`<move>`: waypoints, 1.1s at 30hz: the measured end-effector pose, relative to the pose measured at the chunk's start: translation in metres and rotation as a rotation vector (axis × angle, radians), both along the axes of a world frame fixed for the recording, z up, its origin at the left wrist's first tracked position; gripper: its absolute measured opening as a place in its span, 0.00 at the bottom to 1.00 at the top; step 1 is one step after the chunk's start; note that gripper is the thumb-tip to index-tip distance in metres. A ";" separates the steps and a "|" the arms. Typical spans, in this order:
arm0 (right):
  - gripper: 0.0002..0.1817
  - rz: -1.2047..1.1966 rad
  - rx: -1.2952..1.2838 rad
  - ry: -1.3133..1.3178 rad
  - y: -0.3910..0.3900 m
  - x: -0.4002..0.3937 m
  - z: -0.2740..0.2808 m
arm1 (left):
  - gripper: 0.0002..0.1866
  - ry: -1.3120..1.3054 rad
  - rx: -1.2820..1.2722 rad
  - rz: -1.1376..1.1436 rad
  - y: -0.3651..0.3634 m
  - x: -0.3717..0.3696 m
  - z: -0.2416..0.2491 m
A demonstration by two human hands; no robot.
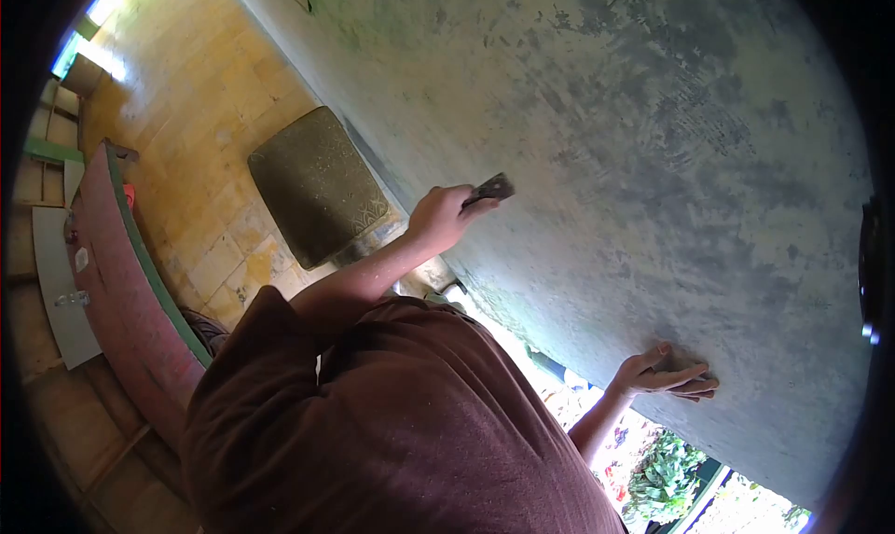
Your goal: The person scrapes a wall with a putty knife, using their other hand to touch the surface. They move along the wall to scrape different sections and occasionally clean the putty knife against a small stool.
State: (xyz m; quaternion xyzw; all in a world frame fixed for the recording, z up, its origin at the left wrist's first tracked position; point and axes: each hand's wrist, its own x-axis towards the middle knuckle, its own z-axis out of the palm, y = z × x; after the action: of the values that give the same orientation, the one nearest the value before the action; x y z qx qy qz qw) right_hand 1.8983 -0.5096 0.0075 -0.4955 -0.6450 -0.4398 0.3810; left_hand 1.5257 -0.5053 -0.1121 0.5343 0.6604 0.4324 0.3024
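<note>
My left hand [440, 219] is closed round a small, dark, speckled flat block [491, 190], whose free end points at the wall. The block's exact kind does not show. Behind it rises a pale grey-green wall [597, 245] with darker, patchy scuff marks. Lower along the same wall, my right hand [664, 375] is open, fingers stretched out and thumb apart, close against the surface with a shadow beneath it. My brown shirt [419, 422] fills the lower middle of the view.
A dark cushioned stool [317, 189] stands against the wall on the yellow tiled floor [210, 96]. To the left is a long reddish table [130, 282] with a green edge, a small clear glass item [72, 299] near it. Leafy plants [667, 478] show in bright light at lower right.
</note>
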 end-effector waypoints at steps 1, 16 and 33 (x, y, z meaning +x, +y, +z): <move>0.37 -0.001 0.000 0.002 0.000 -0.001 0.001 | 0.27 0.019 -0.033 0.017 -0.009 -0.005 -0.007; 0.37 0.026 0.041 -0.001 0.003 0.001 -0.001 | 0.28 0.007 -0.095 -0.013 -0.028 -0.016 -0.031; 0.37 0.007 0.041 0.037 0.005 -0.005 -0.001 | 0.27 0.053 -0.046 -0.055 -0.011 0.008 -0.009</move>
State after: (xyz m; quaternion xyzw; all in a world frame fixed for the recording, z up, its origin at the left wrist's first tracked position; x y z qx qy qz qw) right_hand 1.8931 -0.5049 0.0061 -0.4935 -0.6304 -0.4423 0.4043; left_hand 1.5335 -0.5161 -0.1214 0.5566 0.6630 0.3941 0.3087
